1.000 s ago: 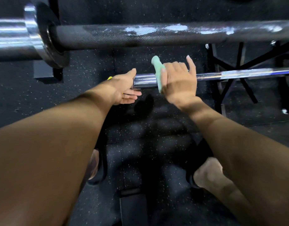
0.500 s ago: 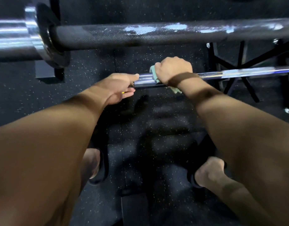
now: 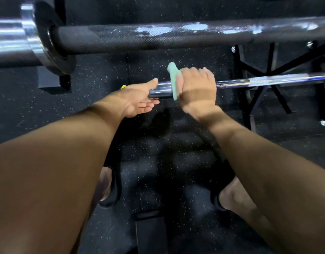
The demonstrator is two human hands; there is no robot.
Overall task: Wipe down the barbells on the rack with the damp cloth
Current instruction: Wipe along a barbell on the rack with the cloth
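Dim overall; dark speckled floor (image 3: 185, 147) swallows detail. Bluish-white glare patches on upper barbell (image 3: 158, 36) toward 12 to 2 o'clock; thin highlight along lower barbell (image 3: 268, 80) at 3. A shadow band crosses right hand (image 3: 195, 87). Forearms at 7 and 5 are soft and stretched by the wide angle.

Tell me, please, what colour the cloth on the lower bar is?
Pale green cloth, seen in the head view.
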